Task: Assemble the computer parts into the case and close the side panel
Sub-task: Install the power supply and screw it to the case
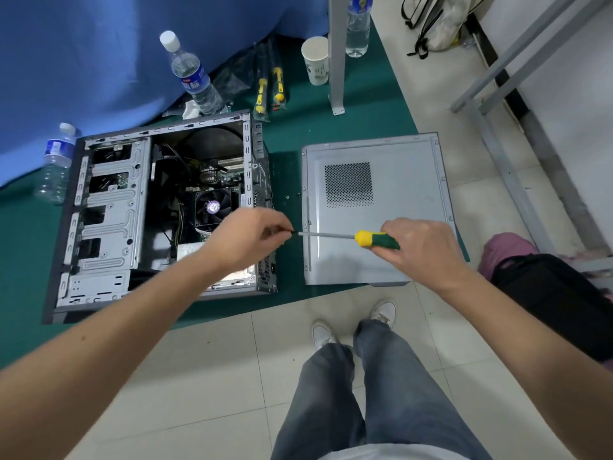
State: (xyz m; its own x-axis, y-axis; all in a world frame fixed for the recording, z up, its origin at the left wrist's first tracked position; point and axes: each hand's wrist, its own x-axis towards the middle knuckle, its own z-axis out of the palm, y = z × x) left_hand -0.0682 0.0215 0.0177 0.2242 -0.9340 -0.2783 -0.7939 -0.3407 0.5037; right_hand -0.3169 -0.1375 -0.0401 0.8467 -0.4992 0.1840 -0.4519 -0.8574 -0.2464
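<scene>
water bottles [194, 76], paper cup [315, 60], backpack [560, 302]

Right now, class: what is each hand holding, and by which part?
The right hand grips the screwdriver by its green-and-yellow handle. The left hand pinches something small and dark at the shaft's tip; what it is cannot be told.

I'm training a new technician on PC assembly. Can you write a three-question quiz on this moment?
1. True or false: the side panel is already on the case.
2. Which hand grips the screwdriver handle? A) left B) right C) neither
3. Fill in: the left hand pinches at the screwdriver's ____.

Key:
1. False; the panel lies flat on the green mat, right of the open case.
2. B; the right hand.
3. Tip.
</scene>
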